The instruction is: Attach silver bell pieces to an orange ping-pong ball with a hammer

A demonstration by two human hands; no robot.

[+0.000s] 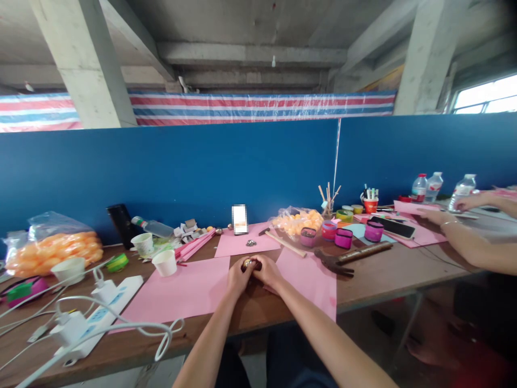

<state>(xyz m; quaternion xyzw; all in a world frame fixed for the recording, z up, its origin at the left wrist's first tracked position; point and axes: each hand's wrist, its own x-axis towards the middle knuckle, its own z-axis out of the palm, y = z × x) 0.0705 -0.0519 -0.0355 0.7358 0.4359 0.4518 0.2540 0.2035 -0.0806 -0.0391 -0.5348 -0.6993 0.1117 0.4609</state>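
Observation:
My left hand (238, 276) and my right hand (267, 271) meet above the table edge, fingers curled together. Between the fingertips is a small shiny round metal piece (247, 262), partly hidden, its exact kind unclear. Both hands appear closed on it. Just beyond them, a little heap of shiny metal bits (251, 243) lies on a pink sheet (228, 246). A phone (240, 221) stands upright behind the heap. Pink paper lies to either side of my hands.
A claw hammer (343, 258) and a wooden stick (287, 244) lie to the right. Bags of orange balls (56, 250) flank the workspace. White cup (165, 263), power strip (103, 318) and cables sit left. A co-worker's arms (470, 237) reach in at right; blue partition (202, 172) behind.

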